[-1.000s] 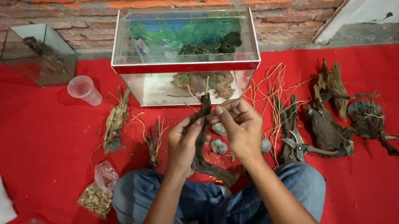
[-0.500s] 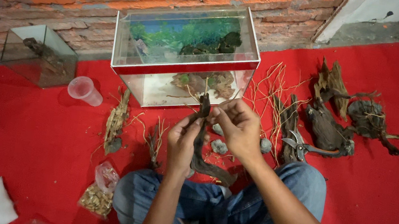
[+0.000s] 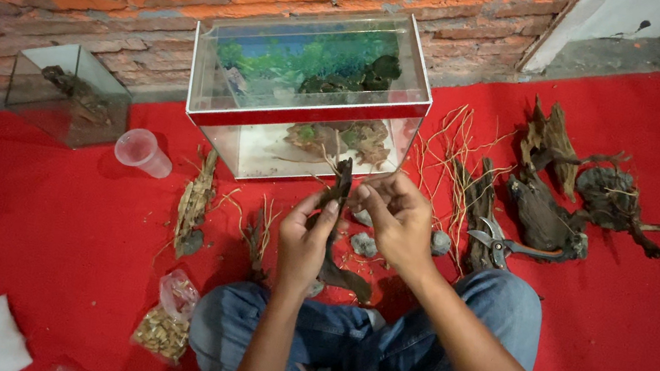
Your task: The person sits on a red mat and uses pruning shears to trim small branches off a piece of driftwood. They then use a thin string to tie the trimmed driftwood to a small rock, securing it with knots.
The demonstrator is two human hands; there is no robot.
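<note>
Left hand [image 3: 305,239] clenched round the lower stem of the driftwood [image 3: 336,213]. Right hand [image 3: 397,221] pinches its upper end, fingertips closed on the wood, palm loose. Piece is upright, over the lap, just near of the tank [image 3: 309,94].

Risks, judged:
- Thin top could snap if the right grip twists or bends it.
- Tip sits close to the tank's front glass; a push forward could knock it.
- If dropped, it lands on the stones [image 3: 363,242] on the red mat [image 3: 69,215].
- Open shears [image 3: 491,239] lie just right of the right hand; an elbow sweep could hit the blades.
</note>
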